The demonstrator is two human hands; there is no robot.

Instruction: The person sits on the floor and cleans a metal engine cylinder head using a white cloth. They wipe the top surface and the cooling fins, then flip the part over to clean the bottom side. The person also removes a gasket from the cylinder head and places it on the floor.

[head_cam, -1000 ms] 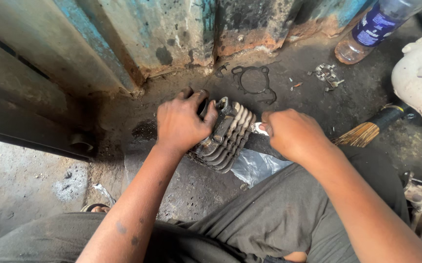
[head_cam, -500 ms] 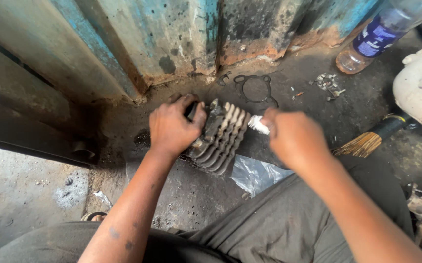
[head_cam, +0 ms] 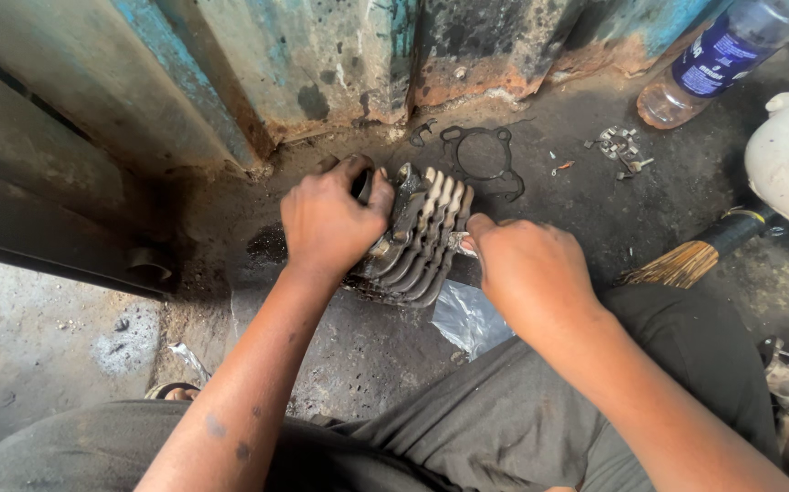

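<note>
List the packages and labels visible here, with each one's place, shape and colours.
Plastic bottle: top right, lying tilted on the floor by the wall; clear, with a dark blue label wrapped around it.
Plastic bag: on the floor under the right hand; crumpled, clear.
No signs or screens show.

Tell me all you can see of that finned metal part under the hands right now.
The finned engine cylinder is grey cast metal, grimy and oil-stained, with a row of curved parallel cooling fins. It lies on its side on the dark oily floor before a rusty painted wall. The left hand grips its far end from above; the right hand presses at its near right edge, holding something small and pale that I cannot identify.
</note>
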